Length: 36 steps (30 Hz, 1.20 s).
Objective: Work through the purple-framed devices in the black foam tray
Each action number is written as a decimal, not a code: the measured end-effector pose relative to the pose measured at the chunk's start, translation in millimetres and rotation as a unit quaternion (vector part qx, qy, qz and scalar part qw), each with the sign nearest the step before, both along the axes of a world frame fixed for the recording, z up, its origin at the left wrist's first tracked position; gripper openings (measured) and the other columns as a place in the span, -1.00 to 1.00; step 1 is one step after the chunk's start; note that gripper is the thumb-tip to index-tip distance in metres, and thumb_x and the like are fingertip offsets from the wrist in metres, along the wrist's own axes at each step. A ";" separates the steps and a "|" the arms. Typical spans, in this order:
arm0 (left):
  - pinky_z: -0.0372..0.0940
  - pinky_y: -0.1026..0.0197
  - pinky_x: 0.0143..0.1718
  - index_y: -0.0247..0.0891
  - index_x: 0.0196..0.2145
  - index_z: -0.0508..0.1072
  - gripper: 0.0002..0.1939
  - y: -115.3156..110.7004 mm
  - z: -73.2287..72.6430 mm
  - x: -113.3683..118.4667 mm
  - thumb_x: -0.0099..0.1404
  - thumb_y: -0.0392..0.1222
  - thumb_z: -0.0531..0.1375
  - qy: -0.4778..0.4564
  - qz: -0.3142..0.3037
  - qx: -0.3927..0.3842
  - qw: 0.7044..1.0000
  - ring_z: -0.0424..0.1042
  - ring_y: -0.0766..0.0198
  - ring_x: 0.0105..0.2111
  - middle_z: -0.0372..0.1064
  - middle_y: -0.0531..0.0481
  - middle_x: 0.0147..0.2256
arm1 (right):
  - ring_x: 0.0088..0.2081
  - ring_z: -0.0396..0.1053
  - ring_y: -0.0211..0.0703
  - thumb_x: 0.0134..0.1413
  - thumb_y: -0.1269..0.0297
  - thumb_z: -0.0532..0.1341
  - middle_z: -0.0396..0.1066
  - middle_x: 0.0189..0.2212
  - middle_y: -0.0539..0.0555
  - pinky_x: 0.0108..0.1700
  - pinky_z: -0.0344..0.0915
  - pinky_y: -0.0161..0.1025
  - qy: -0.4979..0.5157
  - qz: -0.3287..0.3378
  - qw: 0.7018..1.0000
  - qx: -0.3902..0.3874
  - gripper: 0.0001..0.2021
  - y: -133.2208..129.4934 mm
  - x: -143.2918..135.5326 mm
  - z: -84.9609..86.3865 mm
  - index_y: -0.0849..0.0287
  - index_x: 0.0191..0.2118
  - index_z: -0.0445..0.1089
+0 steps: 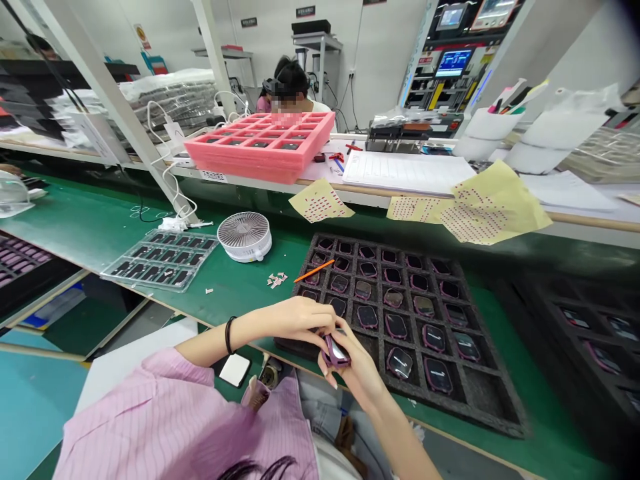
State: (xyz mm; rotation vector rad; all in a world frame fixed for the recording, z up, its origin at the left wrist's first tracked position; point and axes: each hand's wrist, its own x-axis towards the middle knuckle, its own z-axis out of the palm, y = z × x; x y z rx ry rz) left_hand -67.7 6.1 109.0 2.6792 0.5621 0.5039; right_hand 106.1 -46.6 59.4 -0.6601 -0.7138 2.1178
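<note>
Both hands meet over the near edge of a black foam tray (495, 373), around one small purple-framed case (336, 353) with a shiny face. My left hand (305, 319) comes from the left with bent fingers pressed on the case's upper left side. From the right, my right hand (357, 363) wraps its fingers round the case's other side. Rows of similar dark-faced cases sit in the tray's compartments, and the near right compartment holds none. An orange stick (314, 271) lies across the tray's left edge.
A round white fan (244, 235) and a clear tray of black parts (163, 257) stand on the green table to the left. Small white pieces (277, 280) lie near the fan. Pink foam trays (260, 150) and yellow sheets (475, 203) are on the shelf; a person (295, 87) sits beyond.
</note>
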 end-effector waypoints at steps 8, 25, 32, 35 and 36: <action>0.20 0.35 -0.33 -0.26 -0.37 0.38 -0.66 15.3 -3.5 -24.0 0.26 0.10 0.12 -0.036 0.157 -0.085 0.983 0.36 0.33 -0.35 0.38 -0.03 -0.36 | -0.68 0.26 -0.29 0.09 0.11 0.19 0.39 -0.44 -0.03 -0.76 0.07 -0.42 0.036 -0.041 0.998 -0.033 -0.59 5.4 -4.7 -1.0 0.05 0.05 0.19; 0.24 0.32 -0.40 -0.31 -0.39 0.40 -0.87 94.7 -66.0 -115.1 0.17 -0.17 0.18 0.117 0.387 -0.166 0.899 0.39 0.31 -0.45 0.39 -0.02 -0.40 | -0.64 0.28 -0.25 0.13 0.13 0.16 0.44 -0.31 0.07 -0.70 0.06 -0.37 0.011 -0.081 0.996 -0.021 -0.59 13.8 9.2 -2.3 0.05 0.08 0.19; 0.27 0.24 -0.28 -0.33 -0.19 0.45 -0.71 67.2 -35.3 -70.3 0.26 -0.09 0.09 -0.101 0.473 -0.085 0.871 0.38 0.27 -0.34 0.45 -0.12 -0.30 | -0.57 0.32 -0.25 0.14 0.15 0.17 0.40 -0.23 0.03 -0.63 0.19 -0.31 -0.017 -0.177 0.983 0.049 -0.64 19.3 0.8 9.8 0.00 0.06 0.20; 0.32 0.23 -0.21 -0.30 -0.27 0.52 -0.72 30.8 -17.2 -9.6 0.20 -0.03 0.19 -0.350 0.445 -0.159 0.809 0.42 0.26 -0.29 0.47 -0.08 -0.29 | -0.49 0.36 -0.24 0.17 0.14 0.15 0.35 -0.18 0.03 -0.53 0.28 -0.27 -0.045 -0.261 0.958 0.106 -0.65 22.1 -8.5 11.2 -0.05 0.07 0.18; 0.33 0.23 -0.21 -0.29 -0.28 0.54 -0.72 18.5 -13.7 11.2 0.18 -0.03 0.23 -0.397 0.421 -0.197 0.791 0.43 0.26 -0.29 0.48 -0.07 -0.31 | -0.44 0.37 -0.23 0.18 0.13 0.14 0.33 -0.15 0.03 -0.47 0.32 -0.24 -0.057 -0.287 0.948 0.125 -0.64 22.7 -11.5 10.3 -0.06 0.08 0.17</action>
